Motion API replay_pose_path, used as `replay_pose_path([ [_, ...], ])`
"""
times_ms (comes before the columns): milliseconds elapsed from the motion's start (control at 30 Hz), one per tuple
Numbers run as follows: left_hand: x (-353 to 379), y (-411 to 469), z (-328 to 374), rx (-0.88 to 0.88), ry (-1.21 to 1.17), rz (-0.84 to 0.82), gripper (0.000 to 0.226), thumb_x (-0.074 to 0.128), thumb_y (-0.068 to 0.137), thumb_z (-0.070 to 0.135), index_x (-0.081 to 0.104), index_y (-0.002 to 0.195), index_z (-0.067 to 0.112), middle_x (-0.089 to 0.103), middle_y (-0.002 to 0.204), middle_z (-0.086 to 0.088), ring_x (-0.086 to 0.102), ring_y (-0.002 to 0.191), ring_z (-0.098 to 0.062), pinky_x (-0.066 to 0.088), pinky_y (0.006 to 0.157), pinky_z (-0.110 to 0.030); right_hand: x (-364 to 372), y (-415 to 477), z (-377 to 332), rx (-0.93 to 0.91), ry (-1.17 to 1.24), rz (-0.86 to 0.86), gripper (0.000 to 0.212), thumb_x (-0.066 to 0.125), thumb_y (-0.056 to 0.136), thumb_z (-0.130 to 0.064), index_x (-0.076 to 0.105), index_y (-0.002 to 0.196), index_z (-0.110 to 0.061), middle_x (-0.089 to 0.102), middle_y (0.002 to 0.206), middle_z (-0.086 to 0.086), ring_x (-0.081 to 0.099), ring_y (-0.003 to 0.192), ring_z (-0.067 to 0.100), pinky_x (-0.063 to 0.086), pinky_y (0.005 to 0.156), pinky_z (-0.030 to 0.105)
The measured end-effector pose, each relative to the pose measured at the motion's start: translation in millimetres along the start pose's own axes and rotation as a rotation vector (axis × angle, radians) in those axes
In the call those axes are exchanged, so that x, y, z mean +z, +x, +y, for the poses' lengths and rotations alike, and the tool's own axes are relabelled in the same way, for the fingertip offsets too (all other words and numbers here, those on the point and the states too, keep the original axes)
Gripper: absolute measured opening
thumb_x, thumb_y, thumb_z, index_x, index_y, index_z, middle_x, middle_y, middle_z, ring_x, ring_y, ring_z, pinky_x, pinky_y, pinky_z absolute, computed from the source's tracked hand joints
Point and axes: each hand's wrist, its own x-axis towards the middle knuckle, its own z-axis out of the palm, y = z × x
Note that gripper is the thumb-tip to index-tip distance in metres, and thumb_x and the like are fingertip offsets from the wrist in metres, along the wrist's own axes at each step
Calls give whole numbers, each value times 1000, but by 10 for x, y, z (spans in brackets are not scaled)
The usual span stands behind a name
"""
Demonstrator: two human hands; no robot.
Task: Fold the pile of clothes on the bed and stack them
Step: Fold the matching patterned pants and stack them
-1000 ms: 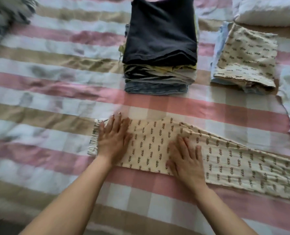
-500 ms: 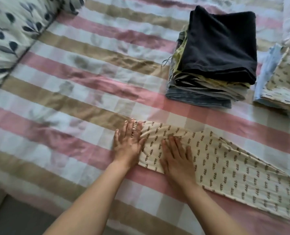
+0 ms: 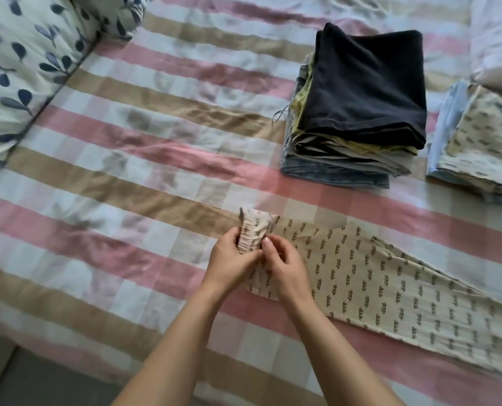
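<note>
both hands' fingers pinching waistband

- Left hand: no longer flat on the patterned trousers. I note its fingers are now curled, gripping the elastic waistband.
- Right hand: moved left off the trouser seat, now pinching the same waistband, touching the left hand.
- Waistband: was lying flat, now bunched and raised.
</note>
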Motion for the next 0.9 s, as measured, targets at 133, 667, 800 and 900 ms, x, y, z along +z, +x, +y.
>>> replay_pose_path([
  [133, 275, -397, 244, 260, 126, -217, 43, 63, 66, 18, 60, 108, 20, 60, 98, 1, 58, 87, -3, 48, 77, -18, -226, -131, -64, 34, 175, 154, 37, 66, 81, -40, 60, 102, -9, 68, 90, 4, 67, 80, 9, 52, 69, 23],
  [667, 1702, -261, -62, 625, 1028, -220, 55, 33, 98, 37, 18, 147, 19, 11, 156, -1, -6, 143, -22, 3, 115, -45, -1949, -129, 659, 19, -449, 496, 48, 53, 92, -28, 40, 134, -9, 61, 119, 11, 60, 104, 27, 48, 79, 32],
  [800, 1883, -175, -293, 573, 1224, -180, 61, 17, 93, 54, -13, 142, 32, -22, 150, 8, -41, 129, -17, -26, 107, -37, -1864, -218, 695, -253, -928, 657, 44, 52, 88, -22, 50, 129, -5, 54, 126, 18, 51, 114, 33, 42, 91, 37],
  [900, 1928, -197, -309, 608, 1223, -121, 64, 22, 87, 50, 17, 145, 24, 12, 155, -3, -8, 144, -19, -8, 111, -40, -1801, -260, 811, -243, -1147, 429, 49, 43, 89, -34, 49, 132, -14, 47, 140, 8, 44, 129, 29, 35, 104, 46],
])
